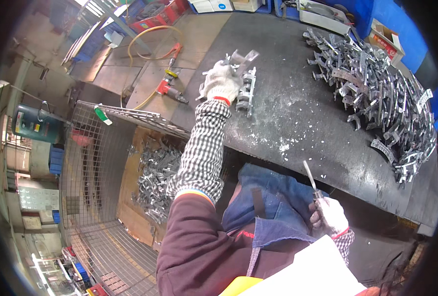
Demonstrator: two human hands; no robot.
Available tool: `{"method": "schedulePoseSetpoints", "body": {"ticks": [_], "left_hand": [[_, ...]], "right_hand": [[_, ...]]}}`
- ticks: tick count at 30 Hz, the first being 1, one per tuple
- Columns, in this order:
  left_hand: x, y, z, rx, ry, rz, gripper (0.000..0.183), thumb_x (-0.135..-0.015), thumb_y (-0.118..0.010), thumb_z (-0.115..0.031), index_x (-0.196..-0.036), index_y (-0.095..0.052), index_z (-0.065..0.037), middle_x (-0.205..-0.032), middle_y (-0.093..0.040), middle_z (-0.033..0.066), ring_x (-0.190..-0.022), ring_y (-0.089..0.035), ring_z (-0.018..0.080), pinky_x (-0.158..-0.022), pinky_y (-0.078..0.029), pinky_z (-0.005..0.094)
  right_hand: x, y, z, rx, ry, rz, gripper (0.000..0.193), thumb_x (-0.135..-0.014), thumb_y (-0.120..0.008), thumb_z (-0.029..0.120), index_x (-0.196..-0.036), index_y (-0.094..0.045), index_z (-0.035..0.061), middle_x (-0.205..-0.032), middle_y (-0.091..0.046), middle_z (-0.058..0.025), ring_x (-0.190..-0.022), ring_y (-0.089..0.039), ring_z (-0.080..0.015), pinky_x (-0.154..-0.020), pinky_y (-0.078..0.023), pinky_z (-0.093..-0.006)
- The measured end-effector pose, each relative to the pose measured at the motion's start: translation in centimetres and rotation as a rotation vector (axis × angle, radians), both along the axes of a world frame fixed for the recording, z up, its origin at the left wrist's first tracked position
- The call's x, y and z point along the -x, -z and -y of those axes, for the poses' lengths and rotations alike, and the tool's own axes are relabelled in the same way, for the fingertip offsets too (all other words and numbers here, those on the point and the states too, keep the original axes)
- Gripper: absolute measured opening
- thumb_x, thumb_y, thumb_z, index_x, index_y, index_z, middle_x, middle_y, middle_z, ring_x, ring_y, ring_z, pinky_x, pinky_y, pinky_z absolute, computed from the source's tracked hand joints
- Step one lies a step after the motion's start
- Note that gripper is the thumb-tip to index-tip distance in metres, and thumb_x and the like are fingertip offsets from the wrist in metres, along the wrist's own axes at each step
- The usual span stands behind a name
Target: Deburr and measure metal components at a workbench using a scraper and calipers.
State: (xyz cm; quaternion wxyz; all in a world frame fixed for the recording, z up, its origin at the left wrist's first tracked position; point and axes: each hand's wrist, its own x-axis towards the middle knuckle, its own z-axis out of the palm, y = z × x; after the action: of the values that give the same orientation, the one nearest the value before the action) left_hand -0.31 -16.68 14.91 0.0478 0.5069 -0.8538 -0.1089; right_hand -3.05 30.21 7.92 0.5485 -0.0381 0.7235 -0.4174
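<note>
My left hand (222,79), in a white knit glove, reaches over the dark tabletop (273,103). Its fingers close on a grey metal bracket (248,57), blurred by motion. Just right of the hand lies another metal bracket (246,92), long and notched. Low and near my body, my right hand (330,217), gloved too, grips a slim hand tool (310,175) like a file, with a pale blade and a dark handle. The blade points up and away from me, near the table's front edge. White chips and dust lie on the tabletop.
A large heap of metal brackets (372,84) covers the right of the table. To the left lies a red air tool (168,90) with a yellow hose (130,52). Below left, a wire cage (93,172) stands beside more brackets (159,177). Bins line the back.
</note>
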Motion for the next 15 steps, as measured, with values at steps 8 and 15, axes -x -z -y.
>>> {"method": "schedulePoseSetpoints", "body": {"ticks": [8, 15], "left_hand": [[-0.7, 6.6, -13.1, -0.144, 0.979, 0.172, 0.025, -0.088, -0.074, -0.023, -0.112, -0.079, -0.02, -0.127, -0.065, 0.0075, -0.123, -0.062, 0.0288, -0.099, -0.057, 0.0442], [-0.3, 7.6, -15.2, -0.063, 1.078, 0.128, 0.024, -0.087, -0.077, -0.024, -0.11, -0.081, -0.02, -0.124, -0.065, 0.0082, -0.117, -0.06, 0.0315, -0.101, -0.054, 0.0448]], "right_hand": [[1.1, 2.4, -0.8, 0.162, 0.062, -0.409, 0.042, -0.109, -0.054, 0.04, -0.101, -0.066, 0.0004, -0.063, -0.061, -0.007, -0.047, -0.056, -0.0135, -0.044, -0.046, -0.0293], [0.5, -0.3, -0.5, -0.178, 0.001, -0.331, 0.037, -0.103, -0.063, 0.036, -0.105, -0.071, 0.0001, -0.07, -0.068, -0.0086, -0.053, -0.063, -0.0117, -0.05, -0.051, -0.0278]]}}
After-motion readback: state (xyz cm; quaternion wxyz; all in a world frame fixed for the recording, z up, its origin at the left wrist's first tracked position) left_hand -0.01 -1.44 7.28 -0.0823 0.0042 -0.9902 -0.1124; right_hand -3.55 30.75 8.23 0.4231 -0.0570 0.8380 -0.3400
